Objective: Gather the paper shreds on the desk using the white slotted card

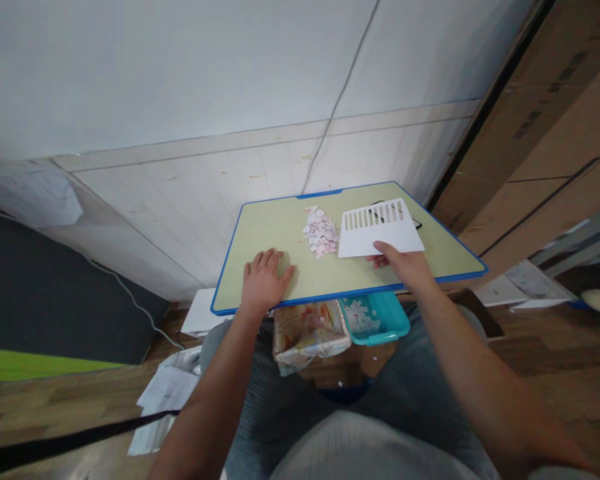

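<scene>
My right hand (399,262) grips the lower edge of a white card sheet (375,239), thumb on top and fingers beneath. A row of rounded slots is cut along the far side of the sheet. It is held over the right half of a small pale-green table (260,230) with a blue rim. Just left of the sheet lies a heap of small white and pinkish paper scraps (321,232). Fingers spread, my left hand (265,279) lies flat on the table near its front left edge. A dark thin object behind the sheet is mostly hidden.
Below the table's front edge sit a lined bin (310,333) and a turquoise plastic tray (387,317) with white scraps in it. The white wall (205,187) borders the back, with a cable hanging down it. Large cardboard (530,153) stands at right; papers (167,393) lie on the floor at left.
</scene>
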Action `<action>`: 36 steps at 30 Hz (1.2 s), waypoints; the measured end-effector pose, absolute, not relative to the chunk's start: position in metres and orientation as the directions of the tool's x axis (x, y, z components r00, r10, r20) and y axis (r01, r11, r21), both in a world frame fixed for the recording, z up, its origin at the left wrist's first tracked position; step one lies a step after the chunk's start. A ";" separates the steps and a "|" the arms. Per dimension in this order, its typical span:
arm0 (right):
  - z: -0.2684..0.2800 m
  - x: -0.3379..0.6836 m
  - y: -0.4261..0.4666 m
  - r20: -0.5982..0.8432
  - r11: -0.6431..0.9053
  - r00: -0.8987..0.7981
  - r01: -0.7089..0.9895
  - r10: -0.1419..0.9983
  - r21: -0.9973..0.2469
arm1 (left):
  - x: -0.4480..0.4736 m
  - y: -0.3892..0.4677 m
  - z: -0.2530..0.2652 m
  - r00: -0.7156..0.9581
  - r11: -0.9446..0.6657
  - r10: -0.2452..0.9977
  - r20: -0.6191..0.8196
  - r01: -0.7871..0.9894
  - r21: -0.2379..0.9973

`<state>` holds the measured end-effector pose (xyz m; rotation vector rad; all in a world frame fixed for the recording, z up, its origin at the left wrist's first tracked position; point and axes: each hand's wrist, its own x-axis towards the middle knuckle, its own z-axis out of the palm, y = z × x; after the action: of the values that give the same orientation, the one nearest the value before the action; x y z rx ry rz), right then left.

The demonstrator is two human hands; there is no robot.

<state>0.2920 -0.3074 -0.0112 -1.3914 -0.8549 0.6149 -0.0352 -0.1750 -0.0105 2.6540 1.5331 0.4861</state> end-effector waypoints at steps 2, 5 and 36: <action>-0.010 0.279 -0.298 0.171 0.116 0.537 0.135 0.826 -0.984 | -0.036 -0.175 -0.011 0.466 -0.517 0.847 0.256 0.834 0.192; -0.009 0.260 -0.283 0.183 0.127 0.495 0.146 0.849 -0.981 | -0.037 -0.175 -0.011 0.472 -0.524 0.843 0.256 0.828 0.200; 0.005 0.246 -0.317 0.291 0.063 0.486 0.432 0.824 -0.900 | -0.039 -0.202 0.005 0.477 -0.520 0.853 0.213 0.816 0.253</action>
<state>0.2464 -0.3172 0.0055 -1.5633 -1.1231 0.4193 -0.0385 -0.2018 0.0051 2.5979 1.4736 0.4769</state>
